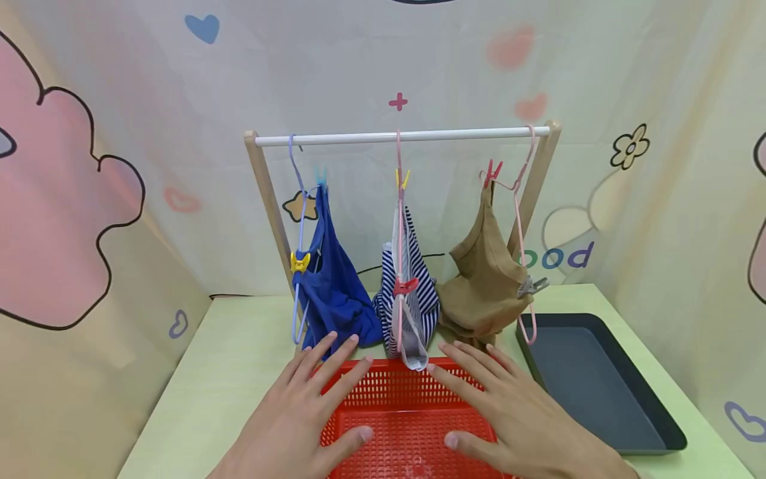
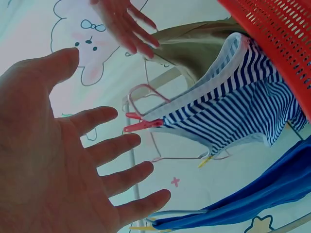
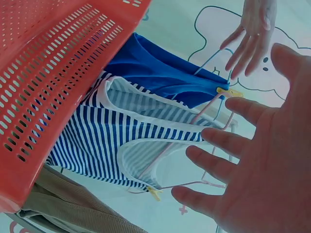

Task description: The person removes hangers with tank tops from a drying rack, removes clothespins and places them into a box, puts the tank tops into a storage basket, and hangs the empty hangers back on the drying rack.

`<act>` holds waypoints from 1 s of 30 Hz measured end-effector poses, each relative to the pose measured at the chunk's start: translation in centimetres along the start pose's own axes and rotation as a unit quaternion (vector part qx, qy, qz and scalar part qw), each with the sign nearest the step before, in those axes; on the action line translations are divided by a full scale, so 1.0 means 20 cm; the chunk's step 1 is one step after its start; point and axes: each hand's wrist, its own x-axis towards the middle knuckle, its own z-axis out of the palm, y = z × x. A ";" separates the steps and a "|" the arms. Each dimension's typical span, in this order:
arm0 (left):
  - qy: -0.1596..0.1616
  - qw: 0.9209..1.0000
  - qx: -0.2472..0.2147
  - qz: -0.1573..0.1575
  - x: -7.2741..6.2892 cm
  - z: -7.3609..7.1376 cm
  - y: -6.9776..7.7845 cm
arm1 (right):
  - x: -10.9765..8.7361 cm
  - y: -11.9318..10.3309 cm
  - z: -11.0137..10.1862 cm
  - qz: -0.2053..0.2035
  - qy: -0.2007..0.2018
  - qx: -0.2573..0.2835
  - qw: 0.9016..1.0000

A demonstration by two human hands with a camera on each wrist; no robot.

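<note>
Both hands hover with fingers spread above a red plastic basket (image 1: 413, 432), the left hand (image 1: 293, 416) over its left side and the right hand (image 1: 523, 416) over its right. Neither holds anything. Beyond them, three garments hang from hangers on a rack: a blue one (image 1: 341, 293) at left, a navy-and-white striped tank top (image 1: 426, 286) in the middle, a brown one (image 1: 479, 293) at right. Clothespins fasten each garment, among them a yellow clothespin (image 1: 300, 262), a red clothespin (image 1: 405, 286) and a grey clothespin (image 1: 531, 287). In the wrist views, both palms show bare.
The rack's white rod (image 1: 353, 138) rests on wooden side posts (image 1: 266, 179). A dark rectangular tray (image 1: 604, 379) lies right of the basket on the pale table (image 1: 233, 352). Printed curtain fabric (image 1: 359, 73) surrounds the table at the back and sides.
</note>
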 end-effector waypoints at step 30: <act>0.383 0.921 0.012 0.073 0.00 -0.13 -0.11 | -0.17 0.24 0.20 0.167 -0.056 -0.012 0.984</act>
